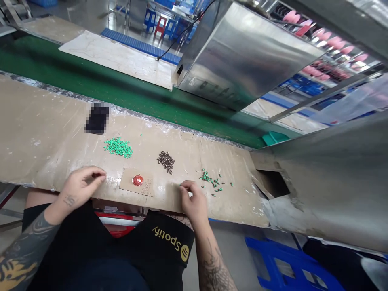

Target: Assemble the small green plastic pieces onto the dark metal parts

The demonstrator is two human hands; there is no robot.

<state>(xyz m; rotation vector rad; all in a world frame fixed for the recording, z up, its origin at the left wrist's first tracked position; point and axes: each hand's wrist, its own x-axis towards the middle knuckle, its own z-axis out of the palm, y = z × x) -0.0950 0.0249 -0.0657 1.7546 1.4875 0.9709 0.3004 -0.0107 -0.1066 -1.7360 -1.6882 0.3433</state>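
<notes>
My left hand (79,186) rests at the near edge of the worn bench (39,133), fingers curled in a pinch; what it holds, if anything, is too small to see. My right hand (194,200) lies further right on the bench edge, fingers curled together near scattered green pieces (212,180). Between my hands a small cardboard square (129,184) carries a red round part (138,180) and a sprinkle of tiny grains. Behind lie a pile of green pieces (119,146) and a pile of dark brown pieces (166,160).
A blurred dark object (97,118) lies on the bench at the back. A green conveyor belt (91,83) runs behind the bench. A steel housing (242,52) hangs over it. A metal chute (327,178) stands at the right, a blue stool (285,266) below.
</notes>
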